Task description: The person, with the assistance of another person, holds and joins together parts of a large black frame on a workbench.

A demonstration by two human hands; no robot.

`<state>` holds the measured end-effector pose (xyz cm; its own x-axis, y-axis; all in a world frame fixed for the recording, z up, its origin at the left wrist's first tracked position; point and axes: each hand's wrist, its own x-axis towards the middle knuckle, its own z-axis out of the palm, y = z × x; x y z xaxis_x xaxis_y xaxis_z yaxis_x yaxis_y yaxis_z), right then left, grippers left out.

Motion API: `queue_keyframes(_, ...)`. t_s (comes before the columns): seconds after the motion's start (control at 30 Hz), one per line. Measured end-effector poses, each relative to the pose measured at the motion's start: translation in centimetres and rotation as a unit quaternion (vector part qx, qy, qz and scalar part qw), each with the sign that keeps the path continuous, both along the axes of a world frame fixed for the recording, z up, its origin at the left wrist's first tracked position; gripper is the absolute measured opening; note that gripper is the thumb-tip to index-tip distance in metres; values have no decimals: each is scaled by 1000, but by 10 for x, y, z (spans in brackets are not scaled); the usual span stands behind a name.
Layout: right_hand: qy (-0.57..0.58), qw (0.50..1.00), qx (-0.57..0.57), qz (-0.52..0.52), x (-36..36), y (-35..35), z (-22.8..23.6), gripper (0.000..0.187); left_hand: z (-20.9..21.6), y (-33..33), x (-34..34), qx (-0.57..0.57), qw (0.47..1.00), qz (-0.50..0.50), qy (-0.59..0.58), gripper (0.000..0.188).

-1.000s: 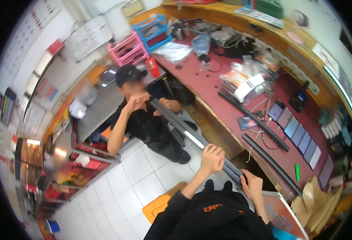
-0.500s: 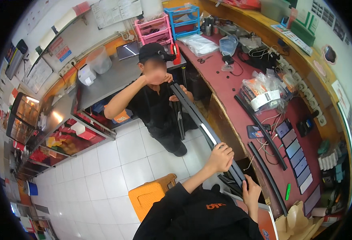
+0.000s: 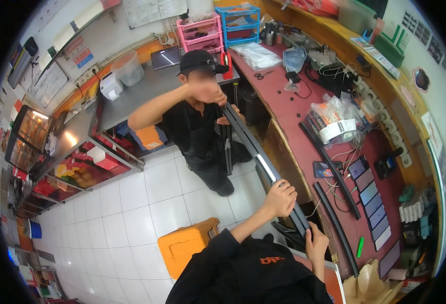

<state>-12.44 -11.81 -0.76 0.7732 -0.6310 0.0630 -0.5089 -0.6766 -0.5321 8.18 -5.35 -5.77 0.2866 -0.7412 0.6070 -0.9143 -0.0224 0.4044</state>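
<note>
A long, dark grey slotted bar (image 3: 251, 144) slants between me and a person kneeling opposite. My left hand (image 3: 281, 198) wraps round it partway along, just below a shiny stretch. At the near end my right hand (image 3: 316, 241) grips the same bar, thumb on its upper face. The person's raised hand (image 3: 214, 95) is at the far end, and their other hand (image 3: 231, 116) is close beneath it. Another dark bar (image 3: 226, 149) stands upright against that person's body.
Two more black bars (image 3: 329, 169) (image 3: 336, 228) lie along the red workbench (image 3: 284, 109) on my right, beside a row of phones (image 3: 373, 200), a green marker (image 3: 360, 247) and plastic bags (image 3: 334, 119). A yellow stool (image 3: 185, 248) stands on the tiled floor at my left.
The other person's raised hand has shifted right toward the bar's far end. My hands keep their grip in nearly the same places. The view has shifted slightly.
</note>
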Motion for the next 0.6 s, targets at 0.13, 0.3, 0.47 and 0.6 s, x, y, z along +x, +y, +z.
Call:
queue_keyframes(0.13, -7, 1000, -18, 7, 0, -4, -2, 25, 0, -3, 1, 2, 1000, -5, 2, 10)
queue_keyframes(0.3, -3, 1000, -2, 7, -1, -4, 2, 24, -1, -4, -2, 2, 1000, 0, 4, 10)
queue_keyframes(0.47, 19, 1000, 4, 2, -2, -3, 3, 24, 0, -3, -2, 1, 1000, -9, 18, 12)
queue_keyframes(0.6, 3, 1000, -9, 7, -3, -4, 1, 24, 1, -4, -3, -4, 1000, -7, 14, 12)
